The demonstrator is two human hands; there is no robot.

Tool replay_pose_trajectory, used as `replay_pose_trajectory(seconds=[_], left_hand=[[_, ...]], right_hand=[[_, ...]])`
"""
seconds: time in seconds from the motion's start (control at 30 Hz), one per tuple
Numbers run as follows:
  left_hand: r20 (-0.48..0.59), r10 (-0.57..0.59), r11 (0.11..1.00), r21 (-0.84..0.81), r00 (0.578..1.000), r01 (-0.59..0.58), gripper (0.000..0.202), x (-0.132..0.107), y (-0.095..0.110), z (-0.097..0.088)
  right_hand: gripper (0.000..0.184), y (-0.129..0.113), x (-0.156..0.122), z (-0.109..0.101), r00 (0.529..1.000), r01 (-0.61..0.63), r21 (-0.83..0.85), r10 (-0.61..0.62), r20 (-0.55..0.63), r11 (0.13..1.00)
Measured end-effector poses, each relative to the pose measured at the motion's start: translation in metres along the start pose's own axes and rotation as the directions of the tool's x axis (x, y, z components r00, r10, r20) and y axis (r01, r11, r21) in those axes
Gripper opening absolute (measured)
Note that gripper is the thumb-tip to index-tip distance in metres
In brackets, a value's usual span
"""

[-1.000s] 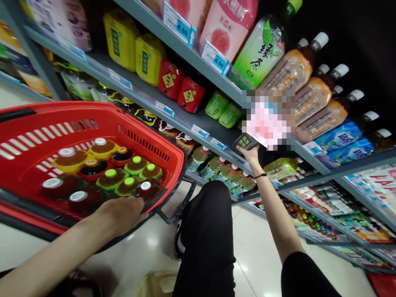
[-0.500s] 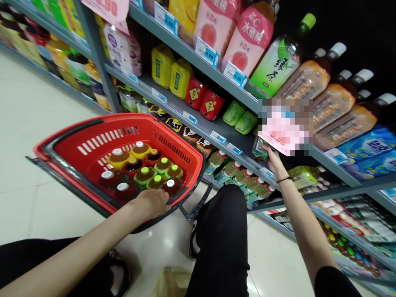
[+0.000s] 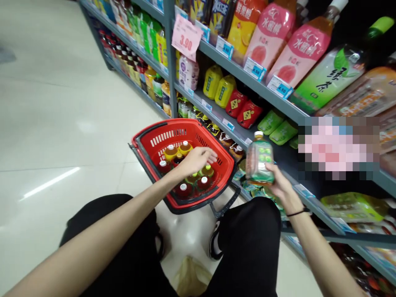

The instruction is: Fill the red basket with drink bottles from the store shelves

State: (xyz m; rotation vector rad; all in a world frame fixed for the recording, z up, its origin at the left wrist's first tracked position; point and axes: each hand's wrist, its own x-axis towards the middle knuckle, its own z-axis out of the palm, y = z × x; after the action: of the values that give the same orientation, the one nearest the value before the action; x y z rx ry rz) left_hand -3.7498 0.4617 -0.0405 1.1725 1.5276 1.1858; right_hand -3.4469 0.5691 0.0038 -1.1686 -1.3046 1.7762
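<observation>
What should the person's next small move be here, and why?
Probably to carry the green-labelled bottle left over the red basket. The right hand grips it to the right of the basket, which holds other capped bottles. The left hand, apparently holding nothing, is over the basket, so it may need to shift aside.

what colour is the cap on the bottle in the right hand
The cap is white, clearest in the head view.

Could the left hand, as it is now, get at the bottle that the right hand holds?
Probably yes: the left hand looks empty, and only open air seems to lie between it and the bottle in the right hand.
</observation>
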Motion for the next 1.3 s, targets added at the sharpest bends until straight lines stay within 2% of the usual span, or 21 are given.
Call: replay_pose_trajectory(seconds=[0.07,0.1,0.2,0.27,0.33,0.4,0.5,0.63,0.7,0.77,0.9,1.0,1.1,1.2,1.3], left_hand=[[-0.074,-0.091,0.959,-0.275,0.993,0.068,0.051,0.004,0.004,-0.001],[-0.085,-0.097,0.935,-0.35,0.992,0.061,0.057,0.004,0.005,0.0],[-0.156,-0.028,0.918,-0.395,0.987,-0.036,0.06,-0.002,-0.002,0.005],[-0.295,-0.054,0.93,-0.362,0.954,-0.059,0.061,-0.005,-0.01,0.003],[-0.4,-0.144,0.929,-0.37,0.905,-0.016,0.064,-0.005,-0.019,-0.007],[-0.392,-0.2,0.899,-0.438,0.898,0.009,0.061,-0.003,-0.024,-0.022],[-0.319,-0.134,0.808,-0.583,0.938,-0.083,0.061,0.0,-0.022,-0.045],[-0.316,0.039,0.714,-0.655,0.948,-0.248,0.065,-0.006,-0.012,-0.06],[-0.301,0.116,0.724,-0.627,0.947,-0.288,0.068,-0.015,-0.011,-0.063],[-0.279,0.194,0.757,-0.568,0.94,-0.325,0.071,-0.025,-0.01,-0.066],[-0.288,0.31,0.825,-0.392,0.906,-0.407,0.069,-0.041,-0.003,-0.073],[-0.301,0.331,0.863,-0.286,0.894,-0.415,0.074,-0.048,0.006,-0.074],[-0.269,0.359,0.858,-0.283,0.894,-0.43,0.083,-0.053,0.012,-0.07],[-0.249,0.422,0.827,-0.289,0.872,-0.483,0.085,-0.059,0.015,-0.064],[-0.202,0.505,0.806,-0.238,0.839,-0.542,0.085,-0.068,0.018,-0.061]], right_hand=[[0.048,0.023,0.009,0.052,0.989,-0.09,0.018,0.087,0.122,0.996],[0.047,0.033,0.014,0.078,0.978,-0.112,0.001,0.11,0.177,0.994],[0.045,0.058,0.029,0.145,0.976,-0.061,-0.044,0.069,0.206,0.997],[0.049,0.073,0.035,0.173,0.987,-0.025,-0.054,0.034,0.158,0.998],[0.056,0.085,0.037,0.188,0.997,0.031,-0.057,-0.026,0.078,0.998],[0.056,0.092,0.036,0.194,0.99,0.132,-0.035,-0.13,0.047,0.991],[0.05,0.091,0.033,0.198,0.961,0.239,0.054,-0.244,0.132,0.97],[0.058,0.084,0.031,0.207,0.938,0.139,0.027,-0.14,0.317,0.99],[0.051,0.085,0.027,0.21,0.91,0.161,-0.021,-0.14,0.389,0.987],[0.048,0.088,0.023,0.209,0.89,0.235,-0.05,-0.195,0.412,0.971],[0.061,0.094,0.017,0.198,0.882,0.384,-0.173,-0.305,0.36,0.907],[0.071,0.095,0.013,0.191,0.892,0.419,-0.276,-0.335,0.304,0.865],[0.071,0.094,0.007,0.188,0.888,0.446,-0.327,-0.367,0.276,0.833],[0.073,0.092,0.006,0.185,0.862,0.502,-0.361,-0.421,0.28,0.786],[0.067,0.093,0.014,0.177,0.849,0.472,-0.228,-0.37,0.378,0.852]])
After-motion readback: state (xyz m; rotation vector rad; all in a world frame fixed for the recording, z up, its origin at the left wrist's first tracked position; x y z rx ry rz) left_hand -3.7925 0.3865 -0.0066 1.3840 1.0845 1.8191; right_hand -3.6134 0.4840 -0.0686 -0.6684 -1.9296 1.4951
